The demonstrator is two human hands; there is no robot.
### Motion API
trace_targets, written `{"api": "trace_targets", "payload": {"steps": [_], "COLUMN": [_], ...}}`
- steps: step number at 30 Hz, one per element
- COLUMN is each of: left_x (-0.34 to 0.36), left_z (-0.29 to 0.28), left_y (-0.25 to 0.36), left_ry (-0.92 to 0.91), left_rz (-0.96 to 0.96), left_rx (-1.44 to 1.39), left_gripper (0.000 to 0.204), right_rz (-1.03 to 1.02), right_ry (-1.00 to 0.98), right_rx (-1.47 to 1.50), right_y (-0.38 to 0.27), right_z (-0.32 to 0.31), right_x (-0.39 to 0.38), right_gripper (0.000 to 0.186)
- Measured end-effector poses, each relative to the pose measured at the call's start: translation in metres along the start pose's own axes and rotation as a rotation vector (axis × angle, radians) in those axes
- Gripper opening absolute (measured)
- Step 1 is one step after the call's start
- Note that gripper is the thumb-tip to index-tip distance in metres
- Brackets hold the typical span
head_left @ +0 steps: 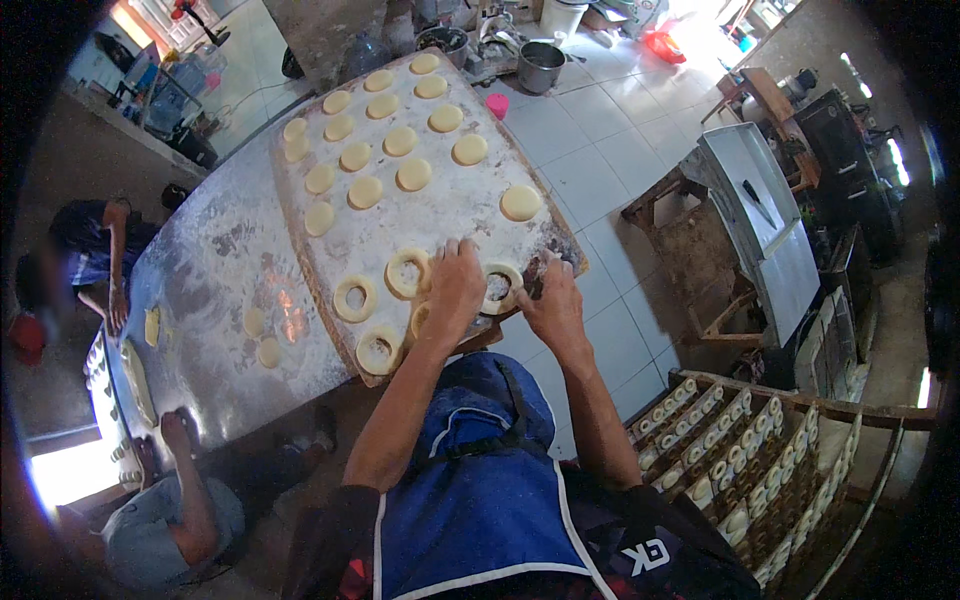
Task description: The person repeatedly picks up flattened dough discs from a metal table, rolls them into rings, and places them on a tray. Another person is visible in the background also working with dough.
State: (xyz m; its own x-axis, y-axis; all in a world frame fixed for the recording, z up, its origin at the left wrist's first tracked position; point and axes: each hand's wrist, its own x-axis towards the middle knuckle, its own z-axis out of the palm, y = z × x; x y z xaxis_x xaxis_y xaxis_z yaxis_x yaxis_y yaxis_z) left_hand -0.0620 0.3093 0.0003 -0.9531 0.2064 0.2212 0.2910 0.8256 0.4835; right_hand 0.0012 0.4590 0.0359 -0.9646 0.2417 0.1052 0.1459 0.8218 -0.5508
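My left hand [455, 285] is bent over the floured board [290, 215] between two pale dough rings [425, 275], its curled fingers hiding whatever is under them. My right hand [550, 305] is closed at the board's right edge, thumb at the rim of a ring [489, 272]; what its fingers grip is unclear. More rings [355, 282] lie at the near left, one partly behind my left wrist. Several flat round dough discs [414, 174] cover the back of the board, with a single disc [520, 203] above my right hand.
Two co-workers [190, 530] [85, 235] are at the metal table [200, 300] on my left. A rack of dough rings [740, 450] stands at the lower right. A metal-topped stand [785, 290] holds a knife [758, 200]. Pots [540, 68] and a pink cup [497, 104] sit beyond the board.
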Motion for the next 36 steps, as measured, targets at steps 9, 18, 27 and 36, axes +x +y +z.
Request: {"api": "trace_targets", "payload": {"steps": [9, 18, 27, 36], "left_x": [-0.021, -0.142, -0.265, -0.227], "left_z": [-0.024, -0.164, -0.227, -0.213], "left_y": [-0.007, -0.172, -0.269, -0.262], "left_ry": [-0.092, 0.375, 0.569, 0.483], "left_rz": [0.027, -0.309, -0.826, -0.556], "left_rx": [-0.285, -0.257, -0.299, -0.364], "left_gripper": [0.031, 0.021, 0.014, 0.019], "right_rz": [-0.460, -0.281, -0.620, -0.765], "right_ry": [0.125, -0.370, -0.736, -0.687], "right_rx": [-0.178, -0.113, 0.533, 0.041], "right_y": [0.044, 0.005, -0.219, -0.295], "right_z": [0.069, 0.012, 0.159, 0.264], "right_x": [0.126, 0.147, -0.014, -0.056], "right_gripper": [0.039, 0.027, 0.033, 0.026]}}
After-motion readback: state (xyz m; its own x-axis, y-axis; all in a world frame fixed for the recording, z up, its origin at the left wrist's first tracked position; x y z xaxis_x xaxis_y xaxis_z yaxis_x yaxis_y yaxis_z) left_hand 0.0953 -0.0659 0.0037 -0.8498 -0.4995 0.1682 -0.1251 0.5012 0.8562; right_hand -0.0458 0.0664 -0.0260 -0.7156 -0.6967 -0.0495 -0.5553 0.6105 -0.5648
